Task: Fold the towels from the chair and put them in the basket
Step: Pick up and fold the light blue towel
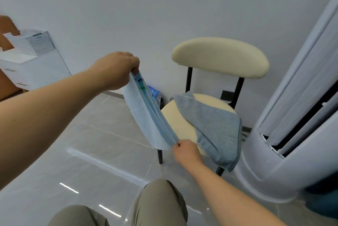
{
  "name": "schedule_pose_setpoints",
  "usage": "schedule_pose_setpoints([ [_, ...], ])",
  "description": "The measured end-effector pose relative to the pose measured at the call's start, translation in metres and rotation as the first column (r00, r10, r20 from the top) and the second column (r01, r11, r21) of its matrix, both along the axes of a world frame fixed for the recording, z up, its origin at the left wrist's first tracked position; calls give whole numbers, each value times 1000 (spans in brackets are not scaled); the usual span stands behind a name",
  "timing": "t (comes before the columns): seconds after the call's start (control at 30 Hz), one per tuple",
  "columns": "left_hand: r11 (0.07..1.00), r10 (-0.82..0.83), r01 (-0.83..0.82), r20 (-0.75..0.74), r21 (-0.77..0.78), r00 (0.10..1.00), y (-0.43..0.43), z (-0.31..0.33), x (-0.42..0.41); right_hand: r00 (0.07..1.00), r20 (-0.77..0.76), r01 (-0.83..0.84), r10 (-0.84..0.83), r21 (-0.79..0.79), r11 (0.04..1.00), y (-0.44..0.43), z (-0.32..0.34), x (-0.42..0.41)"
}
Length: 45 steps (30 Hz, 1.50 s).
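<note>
Closest to me are the person's knees in olive trousers, above a glossy tiled floor. Just past them the right hand pinches the lower end of a blue towel between thumb and fingertips. The towel is doubled lengthwise and stretched in a slanting line through the air, clear of the floor and in front of the chair. Its upper end is gripped by the left hand, fingers curled down round the cloth, arm held out.

Behind the towel stands the cream chair with black legs. A grey towel lies loose across its round seat, one side hanging over the right edge. A tall white air conditioner stands just right of the chair. A blue plastic bag sits on the floor by the wall, left of the chair.

Far off to the left, the white basket rests on top of a white cabinet, well apart from both towels. I cannot tell what is in it.
</note>
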<state>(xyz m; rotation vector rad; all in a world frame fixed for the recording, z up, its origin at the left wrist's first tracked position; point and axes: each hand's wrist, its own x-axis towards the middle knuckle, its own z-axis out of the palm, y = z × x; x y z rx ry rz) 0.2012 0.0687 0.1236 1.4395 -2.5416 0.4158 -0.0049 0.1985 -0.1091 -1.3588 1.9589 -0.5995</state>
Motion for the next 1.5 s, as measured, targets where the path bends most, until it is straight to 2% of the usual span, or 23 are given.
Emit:
schedule_pose_setpoints([
  [0.07,992,107,-100,-99,74,989,-6,-5,11,995,-95,15,-16,-11,1000,-12,20,-32],
  [0.17,963,167,-119,-190,240,968,-15,-17,28,983,-184,-13,15,11,1000,-27,56,-77],
  [0.23,943,160,-116,-121,313,980,-18,-29,33,970,-238,-47,51,19,999,-34,78,-103],
  [0.33,924,129,-90,-82,371,988,-17,-48,29,937,-323,-95,135,137,986,-39,106,-135],
  [0.47,903,90,-68,-30,424,996,-18,-65,13,822,-537,-118,191,168,979,-40,124,-165],
  [0.53,885,77,-92,52,457,996,-19,-71,2,815,-531,-120,231,235,964,-39,128,-172],
  [0.6,847,78,-122,106,518,991,-20,-74,-8,889,-410,-91,203,276,957,-35,130,-178],
  [0.67,758,116,-138,76,638,990,-23,-80,-16,951,-278,-59,138,273,960,-32,130,-186],
  [0.73,647,204,-109,-34,755,978,-26,-90,-24,979,-188,-30,81,261,965,-32,126,-198],
  [0.8,548,365,-57,-177,834,914,-30,-102,-31,995,-98,16,8,244,970,-35,123,-208],
  [0.9,431,578,112,-370,895,727,-37,-114,-43,990,13,135,-137,129,983,-43,123,-220],
  [0.97,469,616,225,-499,854,609,-44,-119,-52,959,130,256,-250,-30,966,-49,124,-225],
  [1.07,638,593,318,-711,701,377,-51,-130,-69,897,277,413,-344,-255,874,-53,118,-231],
  [1.13,675,613,365,-763,641,205,-49,-147,-79,854,317,505,-412,-313,805,-49,100,-230],
  [1.2,659,676,383,-733,648,76,-47,-176,-89,803,345,582,-486,-279,764,-44,68,-226],
  [1.23,643,709,365,-704,673,48,-46,-195,-94,772,370,616,-518,-229,754,-41,48,-222],
  [1.3,588,775,305,-630,749,53,-44,-235,-100,712,392,665,-583,-107,739,-35,2,-219],
  [1.37,502,839,243,-535,830,95,-42,-269,-100,661,382,698,-646,4,716,-33,-45,-225],
  [1.43,408,895,178,-431,895,115,-43,-291,-98,634,365,717,-682,54,695,-30,-58,-218],
  [1.5,301,942,183,-322,936,98,-47,-297,-97,606,369,724,-705,112,681,-34,-54,-215],
])
